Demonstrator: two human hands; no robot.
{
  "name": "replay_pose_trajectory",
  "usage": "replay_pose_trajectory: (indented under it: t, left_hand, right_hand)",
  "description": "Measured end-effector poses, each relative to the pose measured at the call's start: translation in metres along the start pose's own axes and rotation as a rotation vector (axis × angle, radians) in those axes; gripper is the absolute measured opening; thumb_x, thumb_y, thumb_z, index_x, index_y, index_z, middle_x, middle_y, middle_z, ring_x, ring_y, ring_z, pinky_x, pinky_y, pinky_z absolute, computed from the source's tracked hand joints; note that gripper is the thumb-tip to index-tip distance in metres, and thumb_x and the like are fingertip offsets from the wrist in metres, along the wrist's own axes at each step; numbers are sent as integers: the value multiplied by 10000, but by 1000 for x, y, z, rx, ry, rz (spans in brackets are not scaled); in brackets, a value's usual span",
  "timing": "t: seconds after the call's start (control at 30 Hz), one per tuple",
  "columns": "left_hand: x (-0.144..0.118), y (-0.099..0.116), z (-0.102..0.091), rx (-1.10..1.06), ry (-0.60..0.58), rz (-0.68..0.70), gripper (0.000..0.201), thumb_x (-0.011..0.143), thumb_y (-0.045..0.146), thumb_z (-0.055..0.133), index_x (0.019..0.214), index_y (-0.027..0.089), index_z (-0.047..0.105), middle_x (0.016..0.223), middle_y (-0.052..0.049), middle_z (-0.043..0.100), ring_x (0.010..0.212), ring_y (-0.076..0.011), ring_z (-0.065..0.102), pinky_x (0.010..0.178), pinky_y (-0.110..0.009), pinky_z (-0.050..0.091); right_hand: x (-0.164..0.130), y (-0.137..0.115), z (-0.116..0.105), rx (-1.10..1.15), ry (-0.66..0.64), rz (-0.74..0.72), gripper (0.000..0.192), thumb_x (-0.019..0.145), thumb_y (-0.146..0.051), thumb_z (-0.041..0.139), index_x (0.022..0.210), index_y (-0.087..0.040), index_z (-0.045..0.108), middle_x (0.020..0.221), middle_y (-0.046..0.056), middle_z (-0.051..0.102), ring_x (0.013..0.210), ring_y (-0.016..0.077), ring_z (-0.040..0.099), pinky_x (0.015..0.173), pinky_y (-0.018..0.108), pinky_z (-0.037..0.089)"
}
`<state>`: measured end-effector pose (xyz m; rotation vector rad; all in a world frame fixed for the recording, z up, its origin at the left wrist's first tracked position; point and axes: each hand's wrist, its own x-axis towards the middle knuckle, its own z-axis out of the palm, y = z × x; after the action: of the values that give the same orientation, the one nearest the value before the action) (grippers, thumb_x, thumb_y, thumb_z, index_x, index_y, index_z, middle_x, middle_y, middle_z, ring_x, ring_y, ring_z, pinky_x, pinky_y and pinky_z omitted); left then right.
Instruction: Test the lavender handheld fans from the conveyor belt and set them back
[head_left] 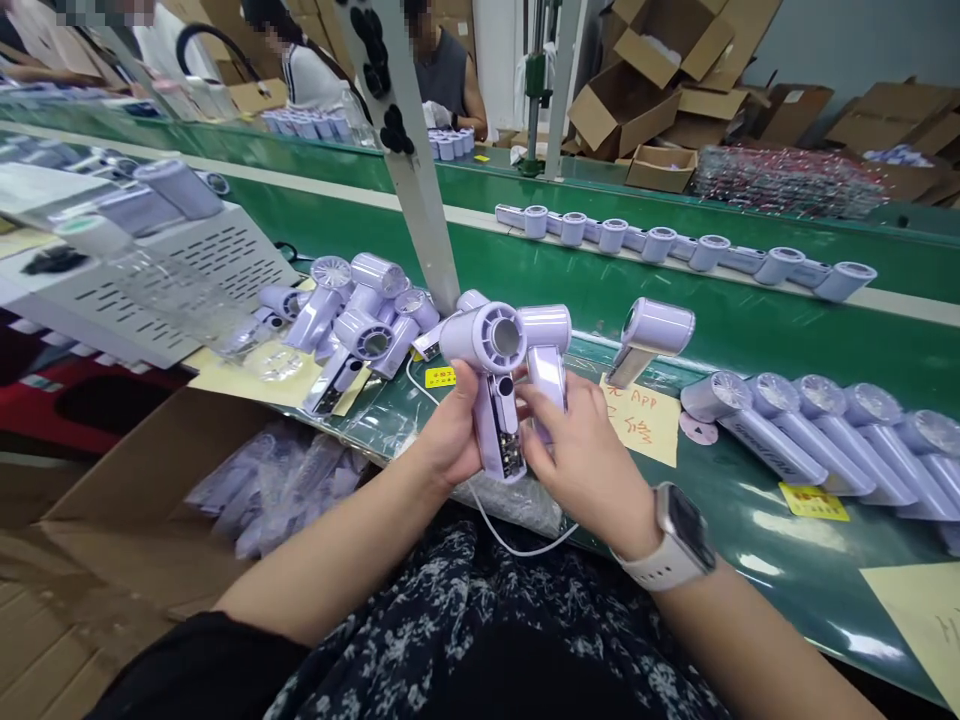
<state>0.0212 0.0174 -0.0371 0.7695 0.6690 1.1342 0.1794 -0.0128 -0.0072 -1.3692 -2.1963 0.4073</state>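
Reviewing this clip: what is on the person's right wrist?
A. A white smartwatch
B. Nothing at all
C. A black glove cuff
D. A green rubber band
A. A white smartwatch with a pale strap sits on the wrist behind the right hand, which touches a lilac handheld fan while the left hand holds another fan.

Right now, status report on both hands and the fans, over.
Left hand grips a purple fan, fingers round its handle. Right hand holds a second fan beside it. White cable trails under the hands; loose fan pile to the left.
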Motion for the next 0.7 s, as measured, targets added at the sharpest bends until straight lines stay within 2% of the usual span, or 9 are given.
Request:
replay_pose_trajectory:
  t: [0.1,0.17,0.23,0.3,0.37,0.43,0.53,0.6,0.7]
  left_hand:
    - [-1,-3,7,-1,48,108,717,651,893,691,939,239,633,1015,-90,772,1197,-365,697,917,-492,642]
    - [-3,-3,6,36,50,111,698,689,888,665,926,233,622,1017,-95,765,1181,-363,704,934,-510,638]
    - [-5,-2,3,62,44,93,696,718,892,632,906,222,620,1020,-106,760,1156,-360,715,953,-523,630]
    - [-5,1,1,62,58,95,695,720,888,635,900,216,630,1028,-105,760,1155,-359,716,972,-526,622]
    - [-5,4,1,33,75,126,689,702,877,667,896,216,646,1027,-97,766,1186,-368,702,979,-521,620]
    - [-4,6,2,-19,62,153,701,689,885,667,882,212,663,1016,-102,774,1236,-389,677,986,-517,615]
    - [-3,9,6,-106,12,170,735,644,920,656,813,205,681,994,-120,780,1270,-415,656,992,-516,606]
    - [-4,11,9,-144,5,183,723,602,911,699,752,203,682,1024,-117,780,1260,-412,663,984,-504,608]
    - [-5,14,14,-181,36,237,705,563,888,747,692,199,666,1069,-101,770,1225,-387,683,948,-460,621]
  right_hand:
    - [-14,11,-19,257,-66,-34,461,999,-290,487,1455,-284,555,1443,128,594,1321,327,575,1069,539,507]
    - [-21,26,-25,303,-82,135,419,1034,-343,426,1440,-283,509,1241,108,721,1127,280,702,932,468,579]
    - [-24,41,-20,157,-81,356,283,1018,-368,439,1203,-223,597,898,101,746,859,301,736,772,453,573]
    - [-26,54,-6,2,-98,478,161,949,-364,547,909,-213,582,712,100,673,746,346,702,693,463,519]
    - [-27,63,8,-19,-111,497,171,893,-314,606,784,-227,509,704,130,651,767,385,687,679,462,478]
    - [-28,68,16,22,-113,505,171,902,-286,578,776,-234,475,739,141,659,788,369,684,682,437,465]
    - [-31,68,11,197,-171,460,150,940,-340,540,841,-232,503,750,79,681,725,267,680,662,361,487]
    - [-34,61,4,321,-214,409,178,944,-403,528,955,-229,565,727,26,680,675,219,662,625,314,495]
    - [-40,41,-1,513,-254,347,281,925,-458,542,1035,-226,656,738,21,694,687,222,664,623,319,506]
